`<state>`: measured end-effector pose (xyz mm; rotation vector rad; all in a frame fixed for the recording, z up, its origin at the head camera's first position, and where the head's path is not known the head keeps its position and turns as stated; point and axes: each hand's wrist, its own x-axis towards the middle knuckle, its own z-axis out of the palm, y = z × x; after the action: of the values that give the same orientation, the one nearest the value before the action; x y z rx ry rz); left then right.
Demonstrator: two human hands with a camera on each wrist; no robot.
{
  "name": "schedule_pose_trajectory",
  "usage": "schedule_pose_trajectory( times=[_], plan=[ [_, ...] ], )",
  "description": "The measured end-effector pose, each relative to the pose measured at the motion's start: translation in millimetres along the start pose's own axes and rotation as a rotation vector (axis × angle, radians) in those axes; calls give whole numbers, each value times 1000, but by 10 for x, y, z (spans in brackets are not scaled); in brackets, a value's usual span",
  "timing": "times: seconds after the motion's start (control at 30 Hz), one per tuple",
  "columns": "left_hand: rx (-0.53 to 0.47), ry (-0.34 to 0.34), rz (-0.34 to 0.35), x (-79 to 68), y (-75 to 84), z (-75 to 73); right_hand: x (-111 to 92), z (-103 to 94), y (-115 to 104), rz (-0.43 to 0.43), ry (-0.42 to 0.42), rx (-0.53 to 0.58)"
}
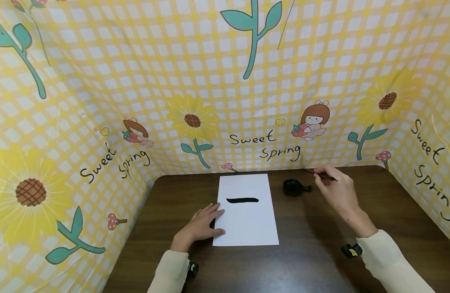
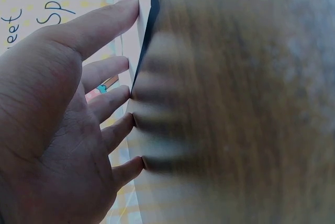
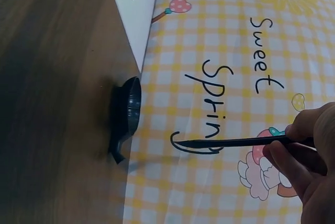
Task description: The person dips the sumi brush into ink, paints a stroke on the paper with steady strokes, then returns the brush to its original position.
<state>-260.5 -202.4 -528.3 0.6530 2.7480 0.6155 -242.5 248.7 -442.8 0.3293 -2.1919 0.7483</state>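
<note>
My right hand (image 1: 340,196) pinches a dark, slim writing brush (image 3: 235,142) between thumb and fingers, in the air above the right part of the table. The brush is nearly level, its black tip pointing left. Just left of and below that hand sits a small black ink dish (image 1: 292,187) with a short handle, apart from the hand. A white sheet of paper (image 1: 245,226) lies mid-table and bears one thick black horizontal stroke (image 1: 242,200). Spread and fairly straight, the fingers of my left hand (image 1: 201,224) rest on the paper's left edge.
The dark wooden table (image 1: 302,264) meets a yellow checked cloth (image 1: 225,110) at the back and on both sides. Sunflowers and lettering are printed on the cloth. Small black devices sit at both wrists, below the pale sleeves (image 1: 389,256).
</note>
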Motion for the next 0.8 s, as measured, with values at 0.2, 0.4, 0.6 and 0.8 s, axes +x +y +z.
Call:
schedule_pose_trajectory(
  times=[0.2, 0.4, 0.6, 0.8],
  plan=[
    [-3, 0, 1, 0, 13, -10, -39, 40, 28, -73, -1, -4],
    [-5, 4, 7, -2, 12, -6, -91, 70, 28, -170, -21, -41],
    [-5, 3, 10, -5, 6, -5, -126, 104, 23, -263, -44, -88],
    [-7, 3, 10, -6, 11, -6, -157, 119, 10, -319, -71, -145]
  ],
)
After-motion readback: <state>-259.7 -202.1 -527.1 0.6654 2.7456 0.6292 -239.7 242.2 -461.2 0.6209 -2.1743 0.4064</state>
